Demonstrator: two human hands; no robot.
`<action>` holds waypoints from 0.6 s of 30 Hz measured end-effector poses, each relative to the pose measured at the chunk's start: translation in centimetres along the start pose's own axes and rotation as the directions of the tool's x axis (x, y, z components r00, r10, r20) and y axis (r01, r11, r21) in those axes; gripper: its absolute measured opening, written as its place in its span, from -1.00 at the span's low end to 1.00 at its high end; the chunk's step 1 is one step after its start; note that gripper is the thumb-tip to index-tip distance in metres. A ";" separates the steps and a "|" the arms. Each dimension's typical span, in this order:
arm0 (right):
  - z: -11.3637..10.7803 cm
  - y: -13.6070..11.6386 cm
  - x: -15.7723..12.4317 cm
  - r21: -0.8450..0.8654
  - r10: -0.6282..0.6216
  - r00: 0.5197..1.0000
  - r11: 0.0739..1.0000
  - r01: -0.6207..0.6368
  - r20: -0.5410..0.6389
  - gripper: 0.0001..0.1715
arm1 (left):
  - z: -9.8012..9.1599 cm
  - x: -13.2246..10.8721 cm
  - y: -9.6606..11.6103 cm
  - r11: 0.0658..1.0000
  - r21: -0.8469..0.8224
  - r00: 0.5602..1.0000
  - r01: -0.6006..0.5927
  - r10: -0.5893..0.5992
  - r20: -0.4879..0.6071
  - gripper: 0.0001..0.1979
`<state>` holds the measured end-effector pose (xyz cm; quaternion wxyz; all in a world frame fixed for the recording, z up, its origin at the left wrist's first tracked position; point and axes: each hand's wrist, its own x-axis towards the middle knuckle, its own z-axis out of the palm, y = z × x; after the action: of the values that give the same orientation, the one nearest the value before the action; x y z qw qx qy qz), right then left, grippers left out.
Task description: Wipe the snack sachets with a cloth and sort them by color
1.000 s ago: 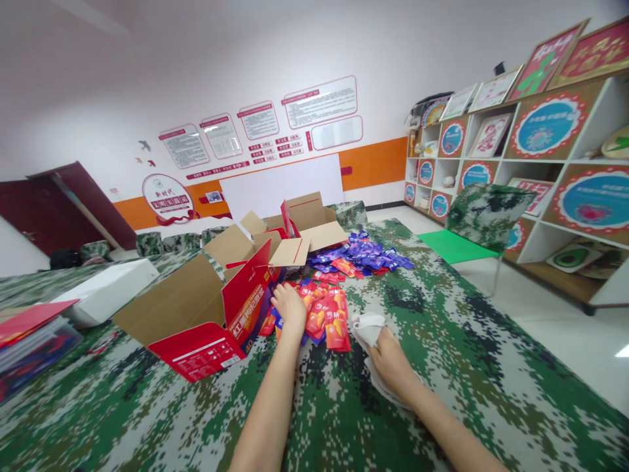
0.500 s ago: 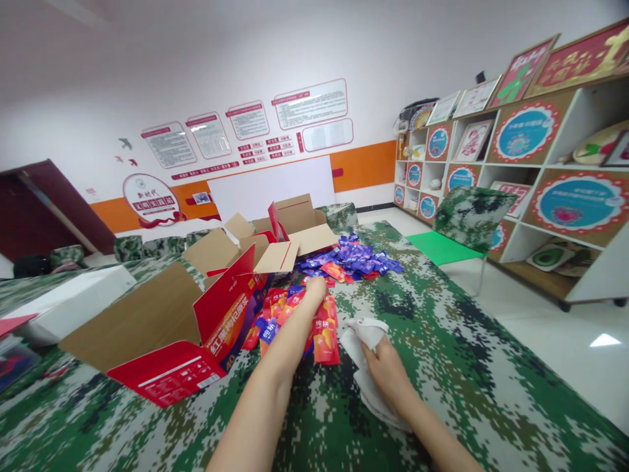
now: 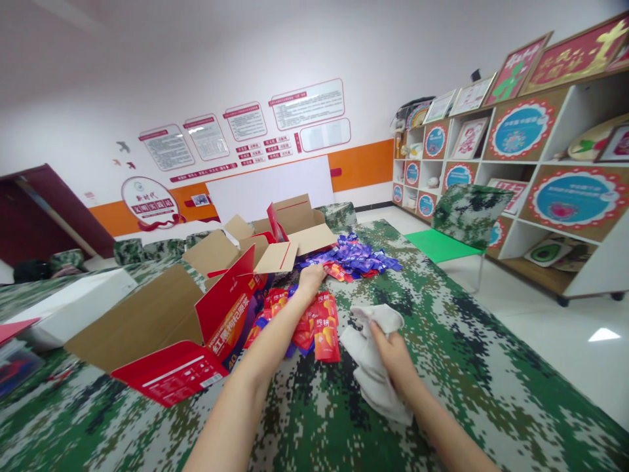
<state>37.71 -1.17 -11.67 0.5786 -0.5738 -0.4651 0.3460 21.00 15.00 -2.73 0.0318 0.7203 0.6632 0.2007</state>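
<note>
My left hand [image 3: 311, 278] reaches forward to the near edge of a pile of purple and red sachets [image 3: 361, 255]. Its fingers curl down among them, and what they hold, if anything, is hidden. Under my left forearm lies a nearer group of red sachets [image 3: 324, 328], some overlapping, with a few purple ones. On the right, my right hand [image 3: 393, 354] grips a light grey cloth [image 3: 376, 377], which is bunched at the top and hangs down onto the table.
An open red carton [image 3: 167, 373] with raised flaps stands at left, and more open cartons [image 3: 302, 219] stand behind it. A white box [image 3: 78, 305] is farther left. Camouflage cloth covers the table [image 3: 457, 393]. A green-seated chair [image 3: 439, 246] stands beyond its right edge.
My left hand has shifted slightly left and forward, uncovering more of the nearer red sachets. My right hand has moved a little right, and the cloth's top has lifted and spread.
</note>
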 end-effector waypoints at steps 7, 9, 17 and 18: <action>-0.7 -2.2 -0.1 0.180 -0.004 0.999 0.984 0.010 -0.033 -0.42 | 1.4 -9.7 4.0 0.926 -0.330 0.981 -0.181 0.149 -0.121 -0.72; -0.6 -2.2 -0.4 0.129 -0.105 0.994 0.986 0.105 -0.005 -0.41 | 2.0 -13.1 5.4 0.852 -0.494 0.984 -0.176 0.159 -0.076 -0.71; 0.1 -0.8 -0.9 -0.108 -0.380 0.914 0.912 0.397 0.144 -0.48 | 2.6 -16.1 7.9 0.527 -0.848 0.998 0.048 -0.051 0.024 -0.70; 0.1 -0.8 -1.1 -0.143 -0.409 0.898 0.891 0.431 0.160 -0.49 | 2.7 -15.6 7.7 0.499 -0.865 0.997 0.057 -0.078 0.021 -0.72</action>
<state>37.13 -2.19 -11.05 0.5570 -0.4850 -0.6421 0.2057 28.53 -0.42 -6.68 0.3879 0.5796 0.5025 0.5110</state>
